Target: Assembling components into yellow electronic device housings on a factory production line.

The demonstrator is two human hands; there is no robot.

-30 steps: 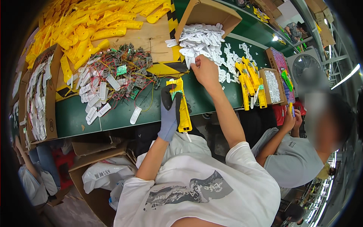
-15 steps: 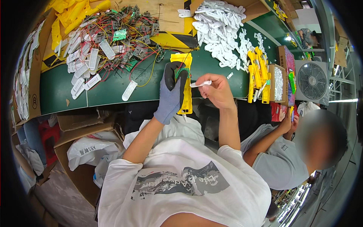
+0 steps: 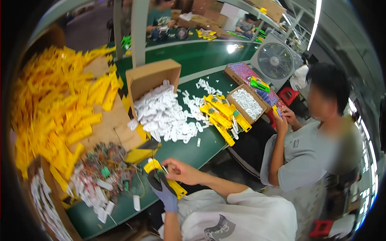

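My left hand [image 3: 162,190], in a grey glove with dark fingers, is wrapped round a long yellow plastic housing [image 3: 177,188] over the front edge of the green bench. A bit of green circuit board and a thin dark wire show at the housing's upper end. My bare right hand [image 3: 185,173] is closed beside that end. Between its thumb and fingertips is a small white plastic piece [image 3: 165,170], mostly hidden by the fingers. Whether the piece touches the housing I cannot tell.
Wired circuit boards and white cases lie in a tangled heap [image 3: 106,172] at the left. Beyond spreads a big pile of yellow housings [image 3: 56,108]. White plastic parts [image 3: 165,114] spill from a carton [image 3: 155,68]. Yellow housings [image 3: 225,114] lie farther right, near a seated co-worker [image 3: 305,148].
The view has swung up and to the right, bringing the yellow pile and far benches into sight. My right hand with the white piece has come closer to the housing's upper end.
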